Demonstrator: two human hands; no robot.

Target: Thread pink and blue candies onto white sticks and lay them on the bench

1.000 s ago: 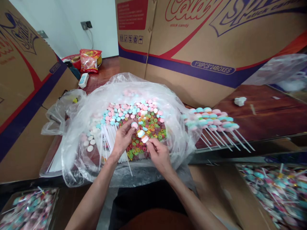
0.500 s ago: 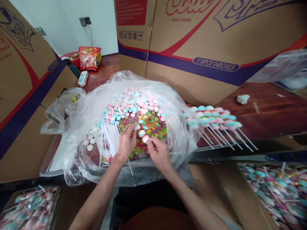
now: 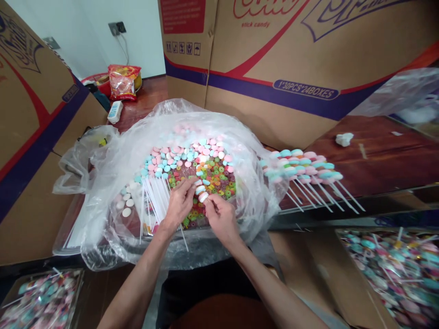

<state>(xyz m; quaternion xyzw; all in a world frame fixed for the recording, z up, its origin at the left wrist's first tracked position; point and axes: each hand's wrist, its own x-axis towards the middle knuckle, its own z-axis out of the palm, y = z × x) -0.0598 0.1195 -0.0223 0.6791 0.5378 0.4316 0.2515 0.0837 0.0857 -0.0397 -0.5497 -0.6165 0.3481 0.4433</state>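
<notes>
My left hand [image 3: 182,201] is closed, fingertips pinching a pink candy [image 3: 198,183] at the upper end of a short row of candies. My right hand [image 3: 221,217] pinches the lower end of that row, at a white candy [image 3: 203,197]. Whether a stick runs through the row is hidden. Beneath both hands lie ring-shaped candies [image 3: 219,176] in green, yellow and dark red. Pink, blue and white round candies [image 3: 168,157] spread behind them. White sticks [image 3: 156,196] are piled left of my left hand, all inside a clear plastic bag [image 3: 254,183].
Finished candy skewers [image 3: 305,167] lie stacked on the right of the table. Large cardboard boxes [image 3: 250,100] stand behind and at left. Wrapped candies fill a right-hand box [image 3: 394,274] and a lower-left box [image 3: 44,297]. A red packet [image 3: 123,82] sits at the back left.
My right hand has moved slightly up and left toward my left hand. The pink candy and the other candies now sit close together in one row. The view has shifted slightly.
</notes>
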